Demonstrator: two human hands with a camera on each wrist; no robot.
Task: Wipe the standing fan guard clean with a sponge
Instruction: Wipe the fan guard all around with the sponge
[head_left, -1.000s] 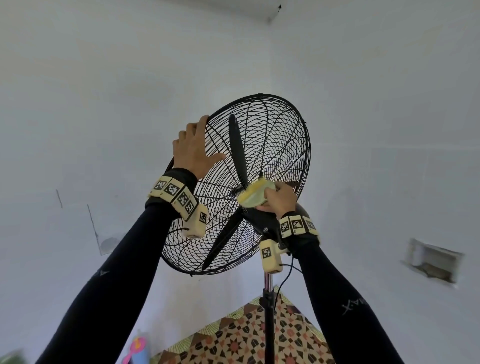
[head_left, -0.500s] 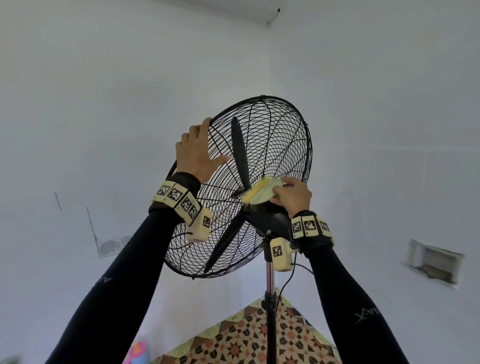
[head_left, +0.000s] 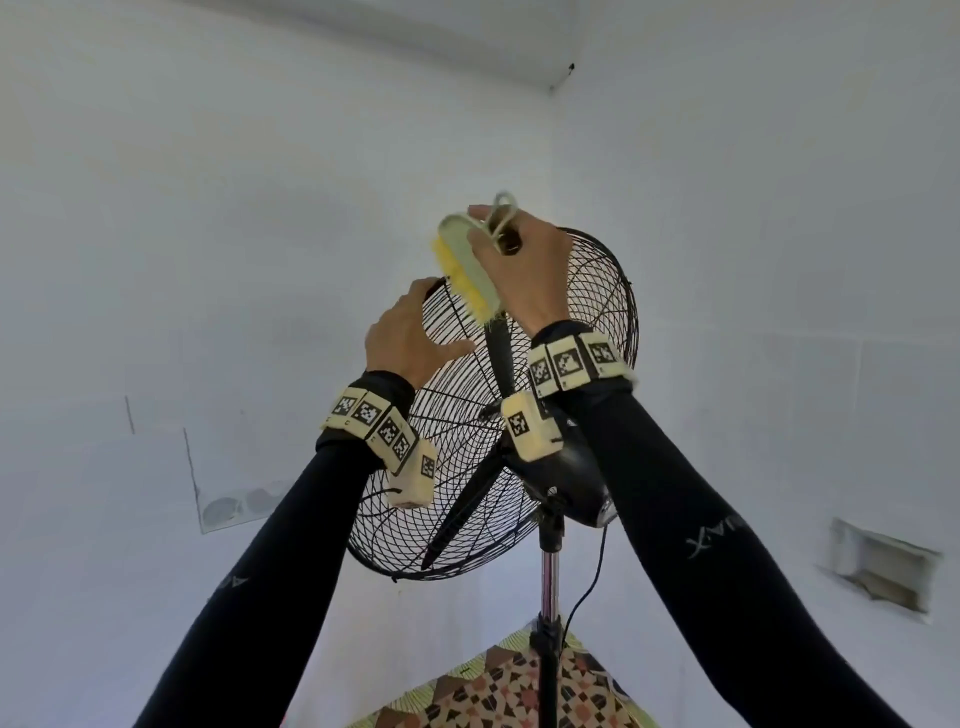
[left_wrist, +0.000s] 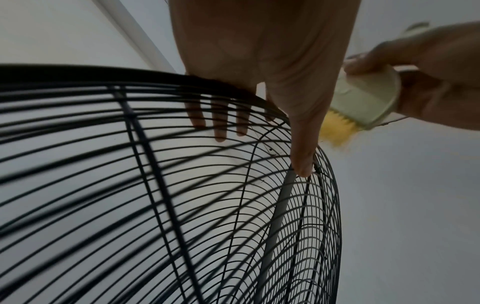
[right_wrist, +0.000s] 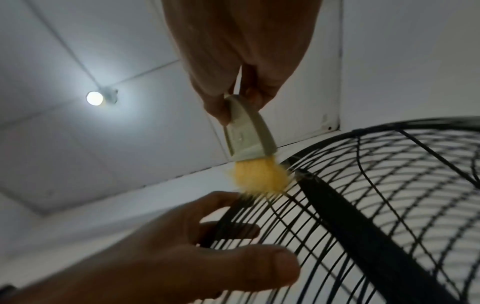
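Observation:
The black wire fan guard (head_left: 631, 312) stands on its pole in the room's corner, tilted a little. My left hand (head_left: 410, 332) grips its upper left rim, with the fingers over the front wires (left_wrist: 155, 164) and the thumb on the near side. My right hand (head_left: 524, 260) holds a pale green scrubber (head_left: 467, 265) with yellow bristles, which serves as the sponge. Its bristles (right_wrist: 259, 179) touch the guard's top edge (right_wrist: 389, 185), just right of the left hand (right_wrist: 168, 257). A black blade (head_left: 501, 353) points up inside the guard.
The black motor housing (head_left: 571, 467) sits behind the guard on a chrome pole (head_left: 548, 597) with a hanging cord. Below lies a patterned cloth (head_left: 519, 686). White walls stand close on both sides, with a recess (head_left: 883, 566) at the right. A lit bulb (right_wrist: 94, 98) hangs on the ceiling.
My right hand has risen with the scrubber from the hub to the guard's top edge. The left hand has slid up along the rim. The head view has tilted upward.

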